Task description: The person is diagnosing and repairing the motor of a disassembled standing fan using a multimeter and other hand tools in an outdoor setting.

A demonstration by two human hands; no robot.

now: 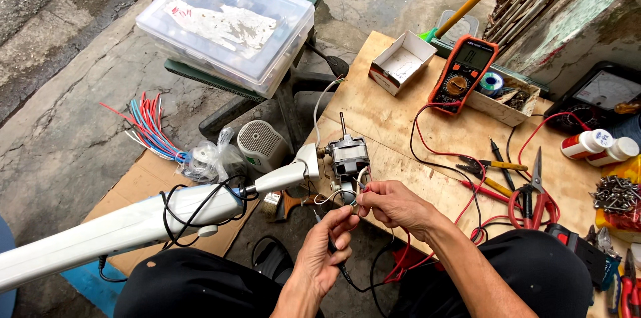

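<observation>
Two hands (364,224) on one motor's (348,157) wires (340,194); one multimeter (462,74).

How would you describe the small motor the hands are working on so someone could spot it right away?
Start at the plywood board serving as a worktop, then go to its near left edge. There the motor sits at the top of a long white stand, just above the left hand and right hand pinching its wires. It is the only grey metal block with a bare shaft sticking up.
</observation>
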